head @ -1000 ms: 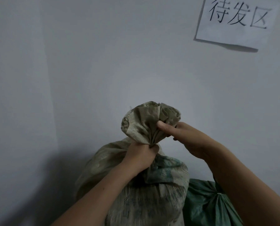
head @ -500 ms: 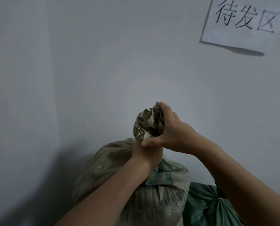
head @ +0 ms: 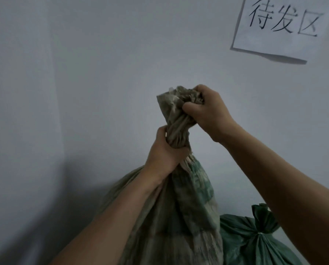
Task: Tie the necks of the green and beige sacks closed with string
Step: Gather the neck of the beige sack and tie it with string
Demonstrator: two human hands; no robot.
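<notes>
Sacks, two of them, side by side low down against the grey wall (head: 102, 73). Beige sack (head: 179, 217) in the middle, tall, dirty and wrinkled. Neck (head: 179, 129) of it bunched up tight and pulled straight up. Left hand (head: 165, 155) low on that neck, fingers curled all the way round it, thumb across the front. Right hand (head: 209, 113) higher, at the very top, fingers and thumb closed on the crumpled mouth of the sack. Both hands gripping the cloth, one above the other, with a short twisted bit of neck showing between them. Green marks printed on the side of the beige sack, too smeared to read. Green sack (head: 246, 243) down in the right corner, just beside the beige one and lower, partly behind the right arm. Top of the green sack pinched shut by a thin pale string (head: 260, 233), with a frill of green cloth sticking up above it. White paper sign (head: 282, 25) high on the right, stuck to the wall, bottom edge lifting a little with a shadow under it. Three big black characters on it: 待发区. Dark shadow on the wall, low on the left.
</notes>
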